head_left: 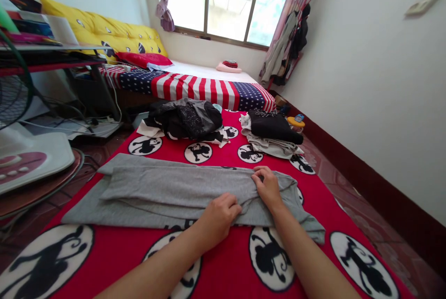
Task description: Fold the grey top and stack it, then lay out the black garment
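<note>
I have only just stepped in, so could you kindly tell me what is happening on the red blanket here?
A person is working a grey garment laid flat on the red monkey-print blanket. The left hand grips its near edge, and the right hand pinches the fabric close by. Behind it lie a loose heap of dark clothes and a folded stack with a black top uppermost.
</note>
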Demonstrator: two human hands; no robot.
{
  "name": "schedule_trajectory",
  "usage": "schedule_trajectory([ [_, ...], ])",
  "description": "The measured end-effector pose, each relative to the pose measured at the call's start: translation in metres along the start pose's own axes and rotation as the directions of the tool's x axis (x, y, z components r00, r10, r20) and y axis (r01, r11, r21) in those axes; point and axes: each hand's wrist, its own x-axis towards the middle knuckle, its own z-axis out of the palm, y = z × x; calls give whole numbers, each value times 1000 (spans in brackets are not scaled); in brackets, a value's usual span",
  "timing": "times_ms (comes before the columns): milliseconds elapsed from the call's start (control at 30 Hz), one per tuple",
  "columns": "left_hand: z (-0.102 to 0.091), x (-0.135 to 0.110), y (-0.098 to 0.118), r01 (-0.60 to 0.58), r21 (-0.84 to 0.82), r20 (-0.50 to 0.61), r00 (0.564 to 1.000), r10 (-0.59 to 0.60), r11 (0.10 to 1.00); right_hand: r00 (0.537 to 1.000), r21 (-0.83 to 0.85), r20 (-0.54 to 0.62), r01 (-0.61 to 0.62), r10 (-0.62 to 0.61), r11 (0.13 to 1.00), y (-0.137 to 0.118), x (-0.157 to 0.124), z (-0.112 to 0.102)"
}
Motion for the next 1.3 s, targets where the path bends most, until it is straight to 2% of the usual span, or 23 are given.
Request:
schedule_trajectory([
  [133, -1, -9, 4, 8, 45, -15, 1000, -7, 999, 993, -24, -117, -31, 28, 999, -2, -2, 0],
  [233, -6, -11, 9, 28, 8, -66, 997, -27, 1000, 985, -52, -166, 32, -40, 998, -17, -11, -4],
  [267, -9, -12, 9, 41, -29, -88, 995, -43, 999, 987, -71, -131, 80, -89, 994, -22, -16, -5],
  [333, -18, -17, 2, 89, -91, -130, 986, -101, 992, 978, -107, 57, 205, -200, 973, -28, -27, -6],
  [400, -30, -28, -14, 175, -110, -171, 966, -192, 978, 930, -130, 272, 292, -249, 948, -26, -37, -5],
  [433, -38, -36, -25, 229, -103, -190, 951, -245, 968, 909, -144, 336, 309, -248, 940, -24, -40, -3],
  [500, -56, -56, -52, 341, -52, -229, 911, -343, 939, 902, -182, 367, 309, -227, 933, -17, -44, 0],
  [667, -110, -109, -118, 569, 178, -368, 795, -482, 803, 917, -193, 310, 319, -251, 928, -8, -45, 6],
  [733, -126, -126, -135, 660, 235, -441, 727, -526, 714, 926, -172, 263, 322, -272, 931, -8, -46, 7],
  [833, -139, -143, -151, 794, 233, -538, 586, -606, 561, 947, -108, 128, 310, -296, 945, -17, -49, 11],
  [933, -139, -149, -157, 891, 165, -569, 437, -697, 424, 948, 34, 63, 311, -312, 950, -47, -54, 24],
  [1000, -137, -149, -158, 914, 110, -573, 379, -727, 390, 938, 140, 119, 309, -326, 940, -80, -57, 40],
  [1067, -135, -150, -159, 913, 38, -580, 351, -735, 406, 910, 218, 228, 300, -347, 929, -118, -58, 60],
  [1133, -134, -151, -161, 899, -58, -586, 322, -744, 434, 853, 234, 368, 300, -370, 925, -158, -57, 82],
  [1233, -134, -157, -165, 866, -168, -615, 282, -737, 471, 763, 153, 525, 350, -376, 924, -215, -55, 115],
  [1300, -135, -163, -168, 851, -197, -634, 269, -725, 487, 743, 62, 571, 385, -349, 921, -249, -53, 135],
])
